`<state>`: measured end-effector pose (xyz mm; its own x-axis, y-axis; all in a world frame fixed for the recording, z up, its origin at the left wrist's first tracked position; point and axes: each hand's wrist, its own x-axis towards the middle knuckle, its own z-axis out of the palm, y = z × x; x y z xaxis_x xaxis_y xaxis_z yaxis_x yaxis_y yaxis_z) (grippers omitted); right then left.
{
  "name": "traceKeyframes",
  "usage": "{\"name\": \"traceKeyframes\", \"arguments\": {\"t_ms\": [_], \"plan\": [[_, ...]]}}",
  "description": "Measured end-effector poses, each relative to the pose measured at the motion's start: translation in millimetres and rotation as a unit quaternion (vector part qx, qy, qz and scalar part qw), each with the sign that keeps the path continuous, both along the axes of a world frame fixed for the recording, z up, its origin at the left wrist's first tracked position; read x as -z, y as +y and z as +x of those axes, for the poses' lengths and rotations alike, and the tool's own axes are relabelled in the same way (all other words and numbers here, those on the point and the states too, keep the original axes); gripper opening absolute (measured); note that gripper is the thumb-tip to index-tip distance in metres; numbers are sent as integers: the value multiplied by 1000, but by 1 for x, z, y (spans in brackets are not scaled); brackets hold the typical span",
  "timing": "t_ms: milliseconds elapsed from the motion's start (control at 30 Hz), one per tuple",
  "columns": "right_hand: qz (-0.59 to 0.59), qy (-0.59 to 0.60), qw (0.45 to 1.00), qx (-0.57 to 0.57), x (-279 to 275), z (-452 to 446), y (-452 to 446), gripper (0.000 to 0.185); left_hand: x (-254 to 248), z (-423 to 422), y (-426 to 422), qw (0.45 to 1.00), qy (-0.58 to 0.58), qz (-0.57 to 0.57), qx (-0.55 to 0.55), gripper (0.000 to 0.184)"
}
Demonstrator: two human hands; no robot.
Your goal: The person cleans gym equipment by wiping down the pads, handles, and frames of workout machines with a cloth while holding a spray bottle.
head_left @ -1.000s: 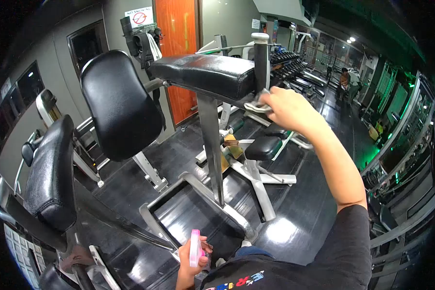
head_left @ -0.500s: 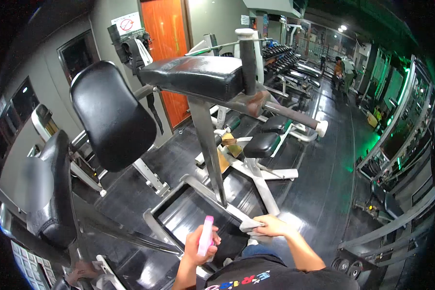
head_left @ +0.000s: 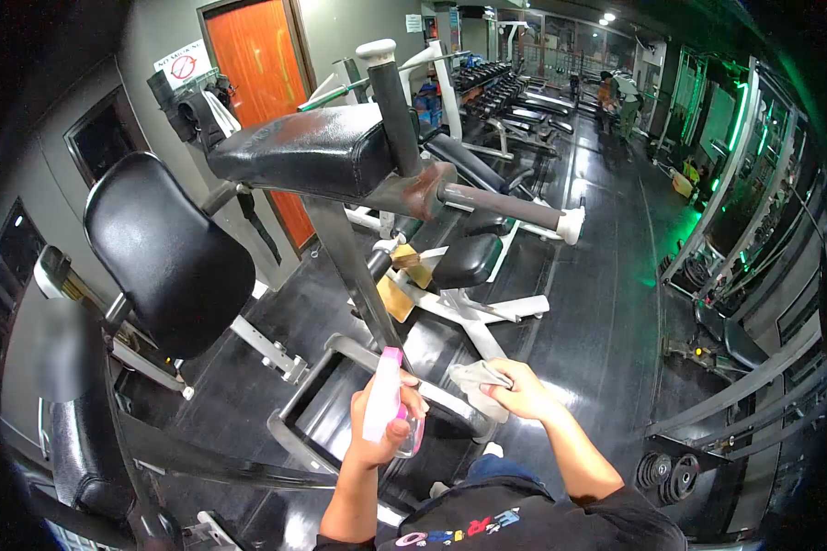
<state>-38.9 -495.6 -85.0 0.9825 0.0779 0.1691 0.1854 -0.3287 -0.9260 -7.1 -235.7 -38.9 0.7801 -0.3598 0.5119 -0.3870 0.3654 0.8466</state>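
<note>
My left hand (head_left: 374,421) is wrapped round a spray bottle (head_left: 385,404) with a pink top and a clear lower part, held upright in front of my body. In my right hand (head_left: 522,392) is a pale grey cloth (head_left: 477,387), pinched at one side and hanging down. Just ahead of both hands stands a gym machine with a black padded arm rest (head_left: 299,156), a grip handle (head_left: 505,206) with a white end cap, and a metal base frame (head_left: 340,344). Neither hand touches the pad or the handle.
A black backrest (head_left: 161,248) stands to the left. Beyond the machine is a black bench seat (head_left: 469,261) on a white frame. Weight plates (head_left: 668,477) sit low at the right. Dumbbell racks (head_left: 496,87) and a person (head_left: 627,101) are far back. An orange door (head_left: 257,73) is behind.
Both hands have risen, with the bottle lifted and the cloth spreading out more below my right hand. My view has shifted, so the machine appears further left.
</note>
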Motion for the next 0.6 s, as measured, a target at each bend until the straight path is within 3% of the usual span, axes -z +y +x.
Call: {"name": "traceKeyframes", "arguments": {"t_ms": [67, 100, 200, 233, 367, 467, 500, 533, 567, 600], "plan": [[-14, 32, 999, 15, 10, 1, -14, 30, 4, 0, 1, 1000, 7, -3, 0, 74], [40, 65, 997, 17, 11, 4, -21, 32, 8, -1, 2, 1000, 15, -4, -4, 75], [202, 0, 970, 134, 28, 25, -33, 35, 9, -8, -4, 999, 36, -10, -9, 77], [261, 77, 944, 188, 7, 25, -32, 33, 9, -12, -7, 999, 49, -15, -8, 78], [438, 64, 867, 229, -29, 65, -43, 38, 20, -27, -15, 997, 77, -16, -10, 78], [486, 9, 853, 192, -76, 102, -73, 35, 15, -37, -21, 995, 84, 2, -44, 81], [508, -96, 849, 109, -90, 117, -85, 36, 15, -39, -24, 995, 84, 2, -54, 81], [475, -87, 869, 110, -109, 135, -103, 39, 17, -41, -28, 993, 96, -7, -71, 84], [454, -162, 861, 159, -137, 149, -95, 40, 18, -42, -34, 990, 107, -17, -88, 86], [364, -180, 911, 68, -174, 151, -88, 36, 19, -41, -40, 989, 113, -13, -98, 88]]}}
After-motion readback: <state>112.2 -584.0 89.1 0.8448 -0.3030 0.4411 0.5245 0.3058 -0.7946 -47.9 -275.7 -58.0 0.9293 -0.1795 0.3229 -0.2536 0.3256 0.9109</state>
